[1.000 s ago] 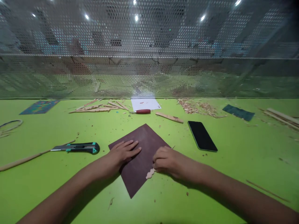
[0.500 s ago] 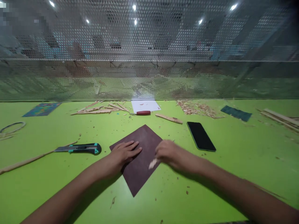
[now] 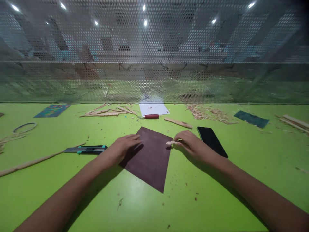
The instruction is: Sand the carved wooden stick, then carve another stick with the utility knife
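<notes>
A brown sheet (image 3: pixel 152 158), which looks like sandpaper, lies at an angle on the green table before me. My left hand (image 3: pixel 126 146) is over its left edge, fingers stretched out and palm down; whether the fingertips touch it I cannot tell. At the sheet's right edge, my right hand (image 3: pixel 189 141) pinches a small pale carved piece of wood (image 3: pixel 171 143) between thumb and fingers. The wood's tip reaches over the sheet, and the fingers hide its other end.
A utility knife (image 3: pixel 88 149) lies left beside a long wooden stick (image 3: pixel 36 163). A phone (image 3: pixel 212 141) is right of my right hand. Further back are a red-handled tool (image 3: pixel 151 116), a wooden piece (image 3: pixel 178 123), white paper (image 3: pixel 154 109), shavings (image 3: pixel 210 113) and a perforated screen (image 3: pixel 154 80).
The brown sheet has turned on the table. My left hand has shifted left toward its edge. My right hand has moved right and away from me, still holding the small wooden piece.
</notes>
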### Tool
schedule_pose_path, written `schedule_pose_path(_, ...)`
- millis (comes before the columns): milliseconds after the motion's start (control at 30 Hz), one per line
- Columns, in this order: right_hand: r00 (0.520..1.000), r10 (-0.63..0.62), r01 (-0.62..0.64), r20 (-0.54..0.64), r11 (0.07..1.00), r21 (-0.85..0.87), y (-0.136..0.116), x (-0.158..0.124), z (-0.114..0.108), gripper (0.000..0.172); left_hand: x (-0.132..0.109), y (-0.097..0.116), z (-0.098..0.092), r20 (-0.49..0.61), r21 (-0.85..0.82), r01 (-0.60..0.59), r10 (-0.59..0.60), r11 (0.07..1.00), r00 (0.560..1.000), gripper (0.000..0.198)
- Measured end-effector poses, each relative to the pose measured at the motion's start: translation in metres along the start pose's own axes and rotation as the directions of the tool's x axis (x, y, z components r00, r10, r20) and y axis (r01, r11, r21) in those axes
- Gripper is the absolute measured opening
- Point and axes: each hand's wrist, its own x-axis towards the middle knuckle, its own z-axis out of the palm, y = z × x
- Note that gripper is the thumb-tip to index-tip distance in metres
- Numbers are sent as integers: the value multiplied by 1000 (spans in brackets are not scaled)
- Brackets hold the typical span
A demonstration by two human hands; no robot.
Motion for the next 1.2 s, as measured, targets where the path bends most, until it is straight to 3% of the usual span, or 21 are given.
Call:
schedule_pose_path(100, 1000, 9, -9, 8, 1000, -9, 0, -1, 4, 23, -3, 1, 7, 38, 11, -8, 8, 1000, 999, 46)
schedule_pose_path(200, 1000, 6, -6, -5, 1000, -16, 1, -1, 4, 24, -5, 14, 5, -10, 57, 76, -75, 996, 997, 40)
schedule_pose_path(300, 1000, -8, 8, -5, 1000, -18, 0, -2, 3, 27, -3, 27, -2, -50, 67, 137, -134, 988, 990, 43)
schedule_pose_path(400, 1000, -18, 18, -1, 1000, -20, -3, -3, 3, 29, -3, 31, -4, -26, 45, 124, -123, 991, 992, 47)
schedule_pose_path(567, 996, -71, 71, 59, 997, -5, -14, -3, 8, 23, -8, 29, 13, 61, 31, 115, -117, 993, 991, 67)
schedule_pose_path(867, 955, -225, 214, 193, 974, 78, -57, -6, 39, 19, -10, 27, 27, 72, 39, 158, -161, 987, 984, 70)
schedule_pose_path(967, 935, -275, 255, 223, 960, 115, -57, -7, 40, 18, -9, 24, 31, 83, 30, 152, -154, 988, 985, 71)
schedule_pose_path(1200, 937, -265, 245, 229, 963, 111, -50, -1, 31, 23, -10, 20, 36, 68, 24, 154, -155, 988, 986, 72)
